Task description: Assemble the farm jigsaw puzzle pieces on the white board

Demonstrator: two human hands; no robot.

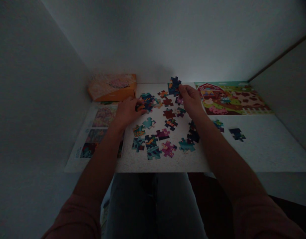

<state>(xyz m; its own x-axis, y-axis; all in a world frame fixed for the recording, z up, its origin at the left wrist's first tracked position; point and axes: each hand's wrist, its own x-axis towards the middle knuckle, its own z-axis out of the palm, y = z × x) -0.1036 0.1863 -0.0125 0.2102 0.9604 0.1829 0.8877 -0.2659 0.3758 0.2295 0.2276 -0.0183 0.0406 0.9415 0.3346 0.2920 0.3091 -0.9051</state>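
Note:
Pinched upright in my right hand (191, 99) is a dark blue jigsaw puzzle piece (174, 87) with an orange patch, raised above the far part of the white table. My left hand (129, 112) rests at the left side of a cluster of colourful puzzle pieces (147, 101). Its thumb and fingers are spread, with a dark and orange piece between them; whether they grip it I cannot tell. Nearer me lie several loose pieces, among them a pink one (168, 148), a teal one (187, 145) and a brown one (169, 113).
An orange box (113, 87) stands at the back left, with a printed picture sheet (100, 132) before it, partly under my left arm. A farm picture (232, 99) lies at the back right. Right of my right forearm is a dark piece (237, 134). Walls border the table (272, 149).

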